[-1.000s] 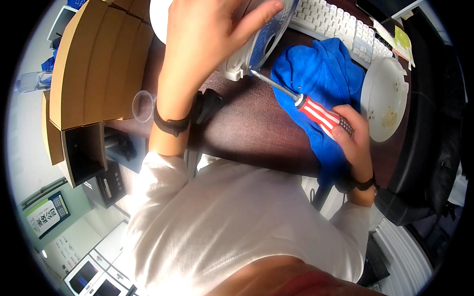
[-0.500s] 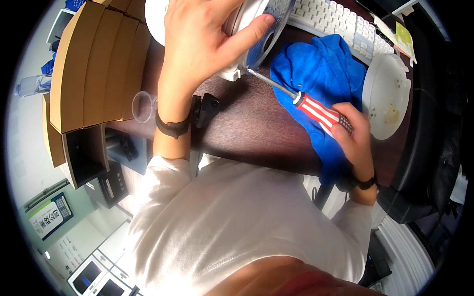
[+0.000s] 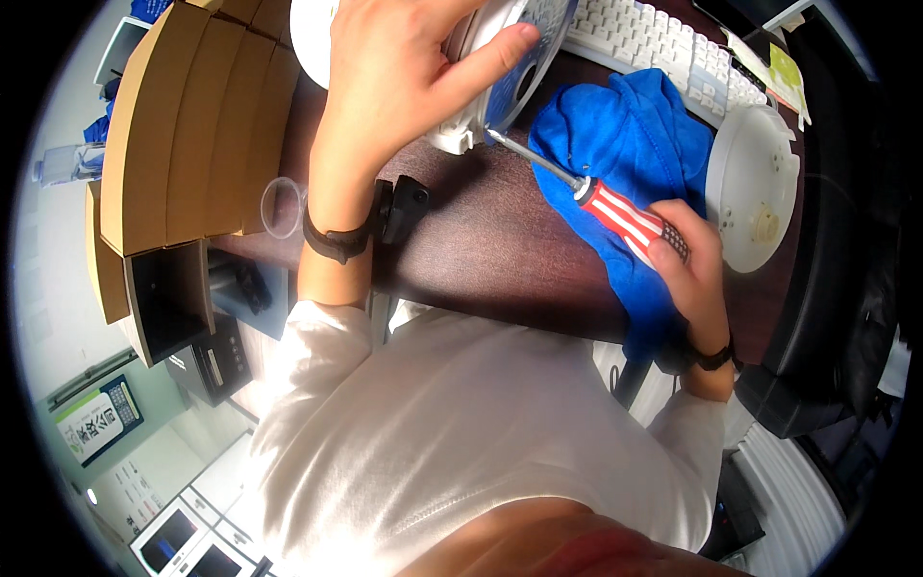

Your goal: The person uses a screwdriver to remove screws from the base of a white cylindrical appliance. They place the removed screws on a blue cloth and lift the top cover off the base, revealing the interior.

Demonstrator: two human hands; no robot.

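My left hand (image 3: 399, 82) grips a white, round-bodied appliance (image 3: 531, 60) with a blue, see-through face, its thumb stretched along the edge. The appliance's top is cut off by the picture's edge, and my hand covers part of it. In my right hand (image 3: 697, 264) is a screwdriver (image 3: 620, 216) with a red-and-white striped handle. Its metal shaft points up and left, and the tip meets or nearly meets the appliance's lower rim; whether it sits in a screw cannot be seen. Under the screwdriver lies a crumpled blue cloth (image 3: 630, 125).
Right of the cloth rests a white round cover (image 3: 752, 197) with small holes. A white keyboard (image 3: 663, 48) lies behind. Brown cardboard boxes (image 3: 197, 125) stand at the left, beside a clear plastic cup (image 3: 281, 209). The dark wooden table (image 3: 481, 245) ends close to my body.
The appliance and my left hand have shifted very slightly right. The screwdriver has followed a little to the right, its tip still by the rim.
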